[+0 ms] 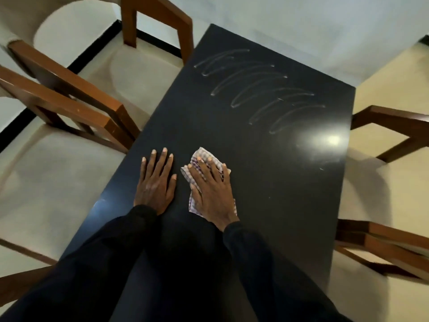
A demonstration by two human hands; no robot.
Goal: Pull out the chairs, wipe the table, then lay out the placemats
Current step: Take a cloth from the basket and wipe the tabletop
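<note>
A long black table [290, 182] runs away from me, with zigzag wet streaks [260, 89] across its far half. My right hand [212, 189] lies flat with straight fingers on a checked cloth [199, 158], pressing it onto the tabletop near the middle. My left hand [156, 182] rests flat on the bare table just left of the cloth, fingers spread. Both arms are in dark sleeves. No placemats are in view.
Wooden chairs with cream seats stand off the table on both sides: two on the left [76, 105], another at the far left corner [160, 22], and two on the right [392, 133]. Pale floor lies beyond the far end.
</note>
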